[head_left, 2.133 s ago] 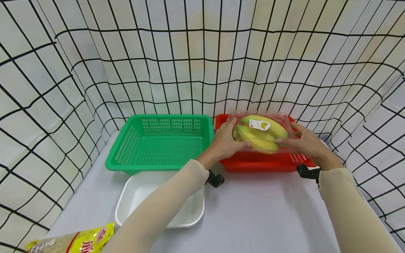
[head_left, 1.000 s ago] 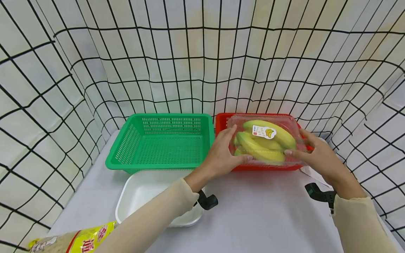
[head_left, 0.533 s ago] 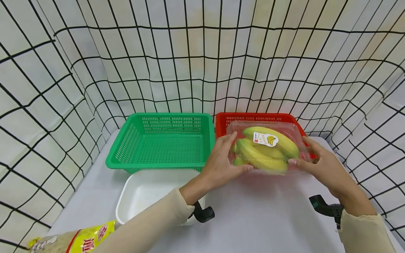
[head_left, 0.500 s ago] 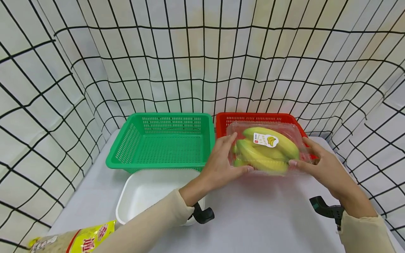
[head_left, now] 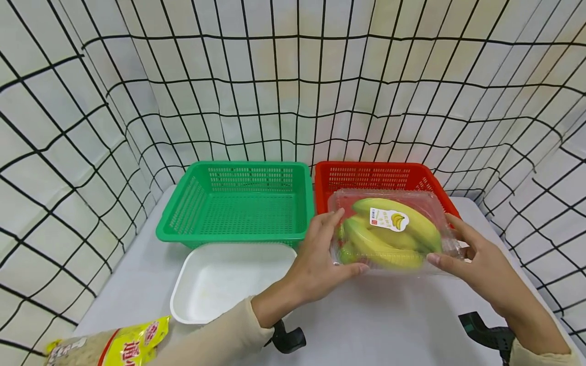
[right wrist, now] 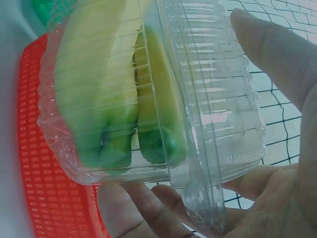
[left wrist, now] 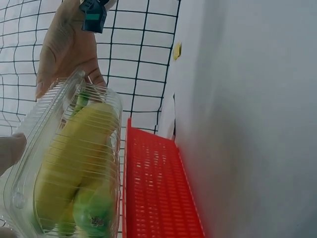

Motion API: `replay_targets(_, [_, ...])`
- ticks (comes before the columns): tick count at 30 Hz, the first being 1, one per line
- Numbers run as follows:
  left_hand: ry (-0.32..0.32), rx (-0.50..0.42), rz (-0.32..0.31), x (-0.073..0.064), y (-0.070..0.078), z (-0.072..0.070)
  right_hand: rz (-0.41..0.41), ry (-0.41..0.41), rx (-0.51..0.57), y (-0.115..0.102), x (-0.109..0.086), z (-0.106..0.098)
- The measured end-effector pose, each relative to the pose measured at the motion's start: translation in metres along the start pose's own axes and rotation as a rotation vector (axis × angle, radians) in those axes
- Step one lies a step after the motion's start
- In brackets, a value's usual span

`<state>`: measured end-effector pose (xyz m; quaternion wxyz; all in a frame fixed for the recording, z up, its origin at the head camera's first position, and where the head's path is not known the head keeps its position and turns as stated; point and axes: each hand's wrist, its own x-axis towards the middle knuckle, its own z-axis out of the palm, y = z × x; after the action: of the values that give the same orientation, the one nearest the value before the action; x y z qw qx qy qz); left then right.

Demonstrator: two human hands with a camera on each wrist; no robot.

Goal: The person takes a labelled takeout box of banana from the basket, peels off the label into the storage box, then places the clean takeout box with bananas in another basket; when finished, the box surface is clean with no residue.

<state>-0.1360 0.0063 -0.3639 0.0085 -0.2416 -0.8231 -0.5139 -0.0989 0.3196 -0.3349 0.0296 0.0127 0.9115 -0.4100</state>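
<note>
Between both hands is a clear plastic clamshell box of bananas (head_left: 389,234), with a white banana sticker on its lid. My left hand (head_left: 316,259) grips the box's left end, thumb along the front edge. The right hand (head_left: 480,267) holds the other end; in the right wrist view its fingers (right wrist: 148,210) curl under the box and the thumb lies along the far side. The box is held up above the table, in front of the red basket (head_left: 366,173) and overlapping its front in the head view. Green-tipped bananas (right wrist: 114,99) show through the plastic.
A green basket (head_left: 233,238) stands left of the red one. In front of it sits a white tray (head_left: 229,284). A yellow printed bag (head_left: 137,340) lies at the near left. Black wire grid (head_left: 297,80) over white cloth encloses the back and sides.
Both hands have brought the banana box from over the red basket toward me and slightly to the right. More of the red basket's inside shows. The baskets, tray and bag stay put.
</note>
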Motion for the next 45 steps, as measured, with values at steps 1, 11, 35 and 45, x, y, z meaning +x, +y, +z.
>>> replay_targets(1, [-0.002, -0.001, 0.0, -0.002, 0.0, 0.0, 0.007, -0.001, 0.003, 0.0, -0.002, 0.001])
replay_targets(11, [-0.003, 0.002, 0.017, -0.028, 0.004, 0.003, 0.044, -0.01, -0.019, 0.003, -0.02, 0.005])
replay_targets(35, [0.014, 0.031, 0.036, -0.075, -0.009, 0.019, 0.26, -0.113, -0.045, 0.018, -0.045, 0.028])
replay_targets(45, [-0.006, -0.006, -0.001, -0.083, -0.021, 0.025, 0.215, -0.111, -0.061, 0.035, -0.05, 0.043])
